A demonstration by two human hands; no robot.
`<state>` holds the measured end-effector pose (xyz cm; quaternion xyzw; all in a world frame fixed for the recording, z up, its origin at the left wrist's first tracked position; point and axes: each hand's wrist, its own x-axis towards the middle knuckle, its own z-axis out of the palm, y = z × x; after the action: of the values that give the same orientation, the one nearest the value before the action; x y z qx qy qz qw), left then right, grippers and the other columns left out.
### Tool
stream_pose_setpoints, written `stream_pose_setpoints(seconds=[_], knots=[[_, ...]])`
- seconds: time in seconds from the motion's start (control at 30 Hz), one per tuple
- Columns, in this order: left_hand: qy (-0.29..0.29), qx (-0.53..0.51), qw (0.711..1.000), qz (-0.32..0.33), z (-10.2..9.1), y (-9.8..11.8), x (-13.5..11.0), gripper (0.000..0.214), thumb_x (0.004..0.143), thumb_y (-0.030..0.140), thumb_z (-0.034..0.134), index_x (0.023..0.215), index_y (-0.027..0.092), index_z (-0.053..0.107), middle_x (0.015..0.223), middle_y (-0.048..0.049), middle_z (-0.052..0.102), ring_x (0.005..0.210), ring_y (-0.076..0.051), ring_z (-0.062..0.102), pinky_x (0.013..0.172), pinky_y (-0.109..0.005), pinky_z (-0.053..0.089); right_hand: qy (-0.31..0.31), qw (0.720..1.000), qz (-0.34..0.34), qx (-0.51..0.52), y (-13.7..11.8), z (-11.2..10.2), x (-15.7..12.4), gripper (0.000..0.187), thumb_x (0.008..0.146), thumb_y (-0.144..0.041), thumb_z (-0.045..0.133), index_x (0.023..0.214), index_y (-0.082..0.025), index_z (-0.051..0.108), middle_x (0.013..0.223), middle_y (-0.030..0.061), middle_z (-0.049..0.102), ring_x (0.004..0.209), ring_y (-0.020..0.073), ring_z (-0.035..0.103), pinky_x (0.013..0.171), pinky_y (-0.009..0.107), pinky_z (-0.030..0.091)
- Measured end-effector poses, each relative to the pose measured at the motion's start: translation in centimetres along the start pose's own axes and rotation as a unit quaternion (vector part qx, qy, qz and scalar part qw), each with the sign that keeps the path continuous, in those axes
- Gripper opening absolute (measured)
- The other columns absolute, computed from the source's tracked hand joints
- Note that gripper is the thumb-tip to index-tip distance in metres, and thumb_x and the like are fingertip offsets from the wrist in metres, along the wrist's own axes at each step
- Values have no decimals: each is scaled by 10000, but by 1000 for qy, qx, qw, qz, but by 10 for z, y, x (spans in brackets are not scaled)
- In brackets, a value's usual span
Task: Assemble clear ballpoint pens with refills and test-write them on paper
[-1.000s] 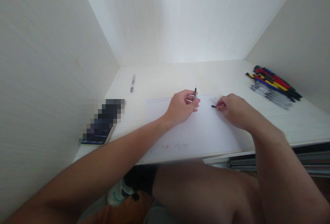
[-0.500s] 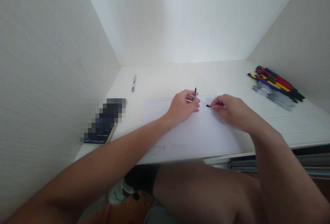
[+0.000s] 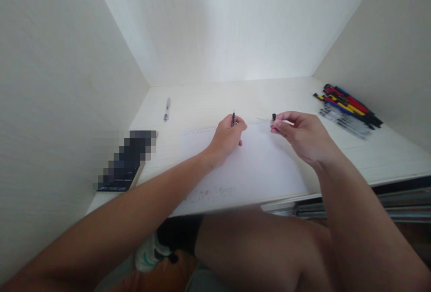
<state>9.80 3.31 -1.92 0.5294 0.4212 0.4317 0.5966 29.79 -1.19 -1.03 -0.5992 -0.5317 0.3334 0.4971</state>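
Note:
My left hand (image 3: 228, 137) is closed round a slim pen (image 3: 233, 118) that points upward, with a dark shaft and a pale tip; its lower part is hidden by the fingers. To the right, my right hand (image 3: 299, 132) pinches a small black-and-clear pen part (image 3: 273, 117) between thumb and fingers, black end up. Whether it is a cap cannot be made out. Both hands are over the upper part of a white paper sheet (image 3: 256, 166), apart from each other. A faint pale streak (image 3: 261, 118) shows on the desk between them.
Several red, yellow, blue and black pens (image 3: 350, 103) lie piled at the right, beside several clear pens (image 3: 343, 122). One clear pen piece (image 3: 167, 109) lies at the back left. A phone (image 3: 126, 166), partly blurred out, rests by the left wall. Panels enclose the white desk (image 3: 208, 101).
My right hand has lifted and turned the pen part from lying sideways to black end up. My left hand has closed further round its pen. The whole view has shifted slightly.

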Motion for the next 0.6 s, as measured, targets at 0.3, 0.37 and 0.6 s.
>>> stream_pose_setpoints(seconds=[0.3, 0.37, 0.6], knots=[[-11, 26, 997, 74, -1, 0, -2, 39, 909, 214, 730, 916, 178, 718, 742, 7, 647, 587, -91, 546, 535, -226, 457, -77, 956, 54, 279, -18, 37, -10, 335, 647, -381, 975, 745, -181, 724, 819, 21, 652, 778, 125, 608, 842, 279, 574], [-28, 15, 995, 95, -2, -1, -1, 44, 911, 207, 715, 886, 179, 738, 848, -22, 705, 658, -96, 566, 555, -215, 473, -94, 948, 58, 298, -18, 41, -11, 295, 693, -370, 953, 764, -192, 729, 861, 28, 668, 793, 128, 611, 869, 286, 581], [-56, -33, 993, 103, -3, 2, -1, 34, 863, 185, 729, 881, 184, 758, 872, -27, 708, 732, -112, 579, 548, -201, 452, -96, 931, 67, 345, -15, 45, -9, 225, 777, -316, 902, 775, -199, 710, 908, 39, 675, 836, 132, 628, 894, 256, 575]])
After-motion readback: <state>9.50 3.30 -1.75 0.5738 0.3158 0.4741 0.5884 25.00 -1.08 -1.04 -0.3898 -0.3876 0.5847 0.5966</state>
